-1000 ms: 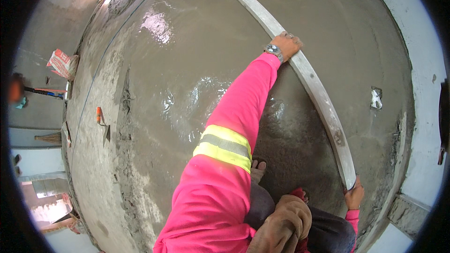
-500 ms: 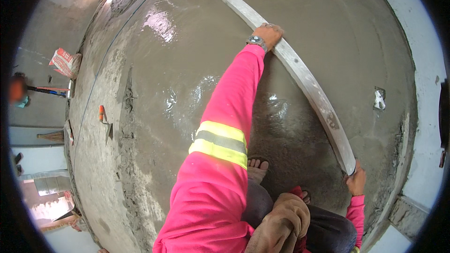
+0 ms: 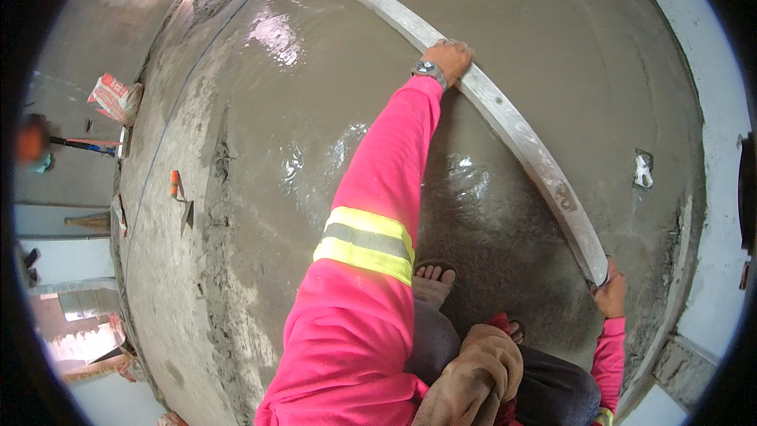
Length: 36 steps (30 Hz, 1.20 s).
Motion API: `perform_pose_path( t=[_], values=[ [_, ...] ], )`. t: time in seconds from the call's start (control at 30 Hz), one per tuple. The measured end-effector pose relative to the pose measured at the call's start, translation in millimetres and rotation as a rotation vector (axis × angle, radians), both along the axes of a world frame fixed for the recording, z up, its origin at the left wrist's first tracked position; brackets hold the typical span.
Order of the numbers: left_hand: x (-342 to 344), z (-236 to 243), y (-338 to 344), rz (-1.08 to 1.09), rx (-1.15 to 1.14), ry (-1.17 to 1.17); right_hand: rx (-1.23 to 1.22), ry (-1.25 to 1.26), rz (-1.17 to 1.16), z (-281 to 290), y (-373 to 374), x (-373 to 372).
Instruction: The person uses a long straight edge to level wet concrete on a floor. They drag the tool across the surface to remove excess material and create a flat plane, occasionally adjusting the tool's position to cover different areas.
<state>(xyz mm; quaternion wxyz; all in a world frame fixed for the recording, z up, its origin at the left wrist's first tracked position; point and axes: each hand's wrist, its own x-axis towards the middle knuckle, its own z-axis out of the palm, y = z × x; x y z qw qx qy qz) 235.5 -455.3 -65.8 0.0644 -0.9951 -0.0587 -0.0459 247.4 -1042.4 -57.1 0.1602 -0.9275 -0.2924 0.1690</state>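
Note:
A long, pale straightedge bar (image 3: 516,136) lies across the wet grey mortar (image 3: 355,150), running from the far left down to the near right. My left hand (image 3: 449,61), with a watch at the wrist, is closed over the bar around its middle. At the near end, my right hand (image 3: 609,290) grips the bar's tip; part of its fingers is hidden behind the bar. Streaks of shiny water show on the mortar beside my left arm. Rougher, darker mortar lies between the bar and my feet.
My bare foot (image 3: 432,284) is on the mortar below the bar. An orange-handled trowel (image 3: 175,184) rests on the dry strip at left, near a blue line (image 3: 164,132). Beyond are a torn bag (image 3: 115,99) and a blurred person. A small metal box (image 3: 643,169) is set in the mortar at right.
The bar's near end has swung a little to the right and farther away, my right hand moving with it. Its far end has shifted left. My left hand stays nearly in place.

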Motion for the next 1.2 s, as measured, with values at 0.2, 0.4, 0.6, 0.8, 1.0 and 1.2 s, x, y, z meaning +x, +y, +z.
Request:
perform_pose_path(
  t=[0.2, 0.4, 0.6, 0.8, 1.0, 1.2],
  values=[
    [-6, -3, -5, 0.0, -0.029, -0.018, 0.07, -0.032, 0.045, -12, -17, 18],
    [-13, -4, -15, 0.012, -0.049, -0.01, -0.034, 0.046, -0.028, -12, -29, 28],
    [-14, 0, -31, 0.008, -0.046, -0.008, -0.025, 0.038, 0.011, -16, -51, 39],
    [-20, -2, -41, 0.027, -0.049, 0.005, -0.017, 0.017, 0.027, -13, -52, 38],
    [-22, -1, -57, 0.002, -0.04, 0.0, 0.047, 0.044, 0.069, -13, -71, 46],
    [-28, -2, -70, -0.009, -0.041, -0.017, 0.026, 0.043, 0.097, -16, -90, 58]
  ],
)
